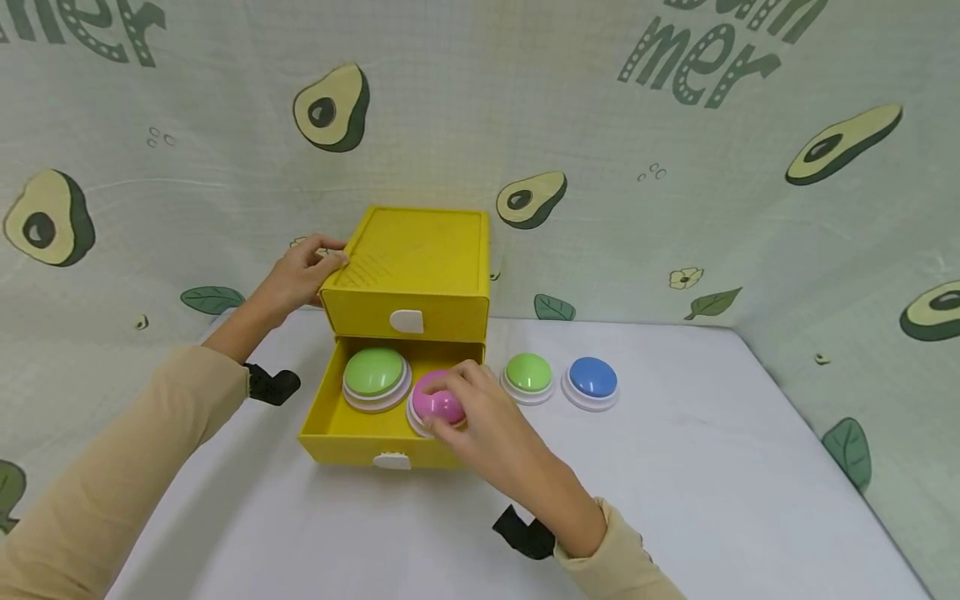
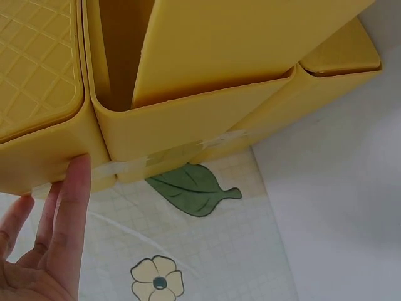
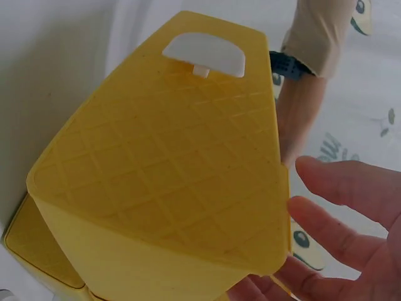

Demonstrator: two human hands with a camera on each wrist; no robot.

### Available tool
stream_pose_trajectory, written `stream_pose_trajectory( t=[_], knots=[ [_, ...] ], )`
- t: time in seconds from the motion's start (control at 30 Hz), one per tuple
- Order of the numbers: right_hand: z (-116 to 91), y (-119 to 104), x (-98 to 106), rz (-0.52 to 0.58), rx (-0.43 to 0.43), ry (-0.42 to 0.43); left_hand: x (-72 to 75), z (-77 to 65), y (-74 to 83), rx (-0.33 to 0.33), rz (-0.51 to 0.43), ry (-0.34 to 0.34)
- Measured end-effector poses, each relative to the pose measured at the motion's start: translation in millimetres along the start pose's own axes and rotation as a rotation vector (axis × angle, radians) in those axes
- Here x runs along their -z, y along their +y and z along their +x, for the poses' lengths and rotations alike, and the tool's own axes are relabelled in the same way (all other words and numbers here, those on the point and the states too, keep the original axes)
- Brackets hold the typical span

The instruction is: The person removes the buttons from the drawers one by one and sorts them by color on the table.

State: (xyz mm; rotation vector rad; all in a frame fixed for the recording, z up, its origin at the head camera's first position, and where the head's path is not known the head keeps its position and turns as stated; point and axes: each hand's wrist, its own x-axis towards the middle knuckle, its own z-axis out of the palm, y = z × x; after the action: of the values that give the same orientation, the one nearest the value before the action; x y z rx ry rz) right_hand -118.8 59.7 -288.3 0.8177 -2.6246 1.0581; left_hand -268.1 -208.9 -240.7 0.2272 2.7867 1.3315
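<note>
While my left hand [image 1: 302, 273] rests straight-fingered against the yellow cabinet [image 1: 420, 250], my downturned right hand [image 1: 493, 425] curls round the pink button [image 1: 441, 406].

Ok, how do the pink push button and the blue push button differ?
Place: the pink push button is inside the open lower drawer; the blue push button rests on the white tabletop.
Contact: the right hand grips the pink one, partly covering it; no hand touches the blue one, which shows whole.
Both have a glossy dome on a round white base.
</note>
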Motion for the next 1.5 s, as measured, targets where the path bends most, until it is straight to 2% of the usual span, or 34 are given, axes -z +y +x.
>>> stream_pose_trajectory(
  t=[0.17, 0.37, 0.5, 0.67, 0.8, 1.03, 1.3, 1.5],
  knots=[
    [11.6, 9.9, 0.5, -0.071, -0.022, -0.155, -0.6, -0.6, 0.5, -0.001, 0.002, 0.003],
    [27.1, 22.1, 3.9, -0.152, -0.016, -0.38, -1.8, -0.7, 0.7, 0.004, 0.005, 0.003],
    [33.5, 27.2, 3.8, -0.238, 0.024, -0.463, -2.4, -0.5, 0.3, 0.008, 0.005, 0.002],
    [37.8, 30.0, -0.6, -0.347, 0.069, -0.471, -2.6, 0.6, -0.5, 0.007, 0.005, 0.003],
    [39.2, 30.4, -2.4, -0.387, 0.084, -0.471, -2.3, 1.1, -1.1, 0.004, 0.003, 0.006],
    [39.5, 31.8, -2.8, -0.391, 0.115, -0.462, -1.7, 1.4, -1.6, 0.001, 0.007, 0.012],
    [37.9, 36.7, -5.1, -0.402, 0.175, -0.407, -1.7, 0.9, -1.1, 0.01, 0.005, 0.012],
    [36.2, 37.4, -3.2, -0.366, 0.16, -0.343, -1.9, 1.2, -1.3, 0.003, 0.007, 0.01]
  ],
)
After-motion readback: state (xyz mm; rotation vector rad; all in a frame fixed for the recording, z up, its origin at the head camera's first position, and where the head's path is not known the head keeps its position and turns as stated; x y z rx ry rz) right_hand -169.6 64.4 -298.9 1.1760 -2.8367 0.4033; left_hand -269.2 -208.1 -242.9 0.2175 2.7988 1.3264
